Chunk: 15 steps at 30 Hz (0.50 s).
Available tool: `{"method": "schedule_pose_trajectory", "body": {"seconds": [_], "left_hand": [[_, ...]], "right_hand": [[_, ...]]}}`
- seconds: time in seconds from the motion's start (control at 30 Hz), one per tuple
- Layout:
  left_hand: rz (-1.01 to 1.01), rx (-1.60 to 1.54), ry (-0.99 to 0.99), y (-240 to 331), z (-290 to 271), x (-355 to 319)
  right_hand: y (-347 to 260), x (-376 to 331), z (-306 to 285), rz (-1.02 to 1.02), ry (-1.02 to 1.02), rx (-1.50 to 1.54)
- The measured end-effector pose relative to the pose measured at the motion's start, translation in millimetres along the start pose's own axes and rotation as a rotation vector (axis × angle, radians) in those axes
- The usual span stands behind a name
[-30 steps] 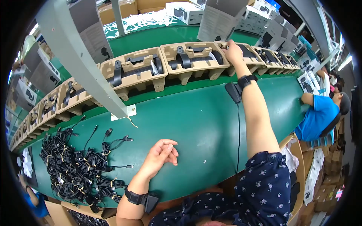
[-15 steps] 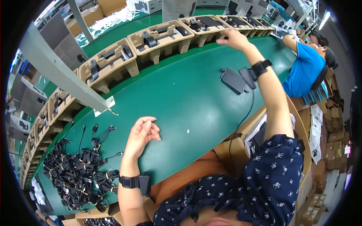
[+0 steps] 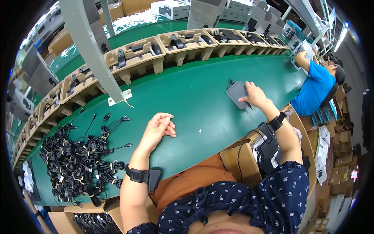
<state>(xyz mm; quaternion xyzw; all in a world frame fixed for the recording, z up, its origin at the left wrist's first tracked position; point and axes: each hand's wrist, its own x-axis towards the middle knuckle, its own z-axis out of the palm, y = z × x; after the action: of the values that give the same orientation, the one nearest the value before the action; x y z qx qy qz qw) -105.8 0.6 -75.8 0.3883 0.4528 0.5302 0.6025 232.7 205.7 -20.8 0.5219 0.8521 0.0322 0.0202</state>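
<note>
My right hand [image 3: 255,96] is closed on a flat dark grey rectangular device [image 3: 236,94], which has short black connectors at its corners. The thumb presses on its upper face while the fingers lie along its far right edge. My left hand [image 3: 159,129] hovers over the green table, its fingers curled in toward the thumb with nothing seen in them. To the left of that hand lies a large heap of black cables [image 3: 78,163], bundled with pale ties; a few plug ends stick out toward the hand.
A row of brown moulded trays [image 3: 134,58] with black parts curves along the table's [image 3: 187,97] far side. A grey metal post [image 3: 99,58] stands at left. Open cardboard boxes [image 3: 240,162] sit at the near edge. A co-worker in blue [image 3: 317,87] is at the right.
My right hand has come back from the far trays and taken hold of the grey device. My left hand stays nearly as before, its fingers a little more curled. The view has shifted.
</note>
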Motion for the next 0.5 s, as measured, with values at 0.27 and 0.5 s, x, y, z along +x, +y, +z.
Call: {"method": "schedule_pose_trajectory", "body": {"seconds": [0.27,0.5], "left_hand": [[0.018,-0.002,0.039,-2.3,-9.1,-2.9],[-0.015,-0.009,0.021,-5.3,-7.8,0.8]], "right_hand": [[-84.0,85.2,-57.9,-0.187,0.545,0.456],[-87.2,227.9,-62.4,-0.186,0.642,1.132]]}}
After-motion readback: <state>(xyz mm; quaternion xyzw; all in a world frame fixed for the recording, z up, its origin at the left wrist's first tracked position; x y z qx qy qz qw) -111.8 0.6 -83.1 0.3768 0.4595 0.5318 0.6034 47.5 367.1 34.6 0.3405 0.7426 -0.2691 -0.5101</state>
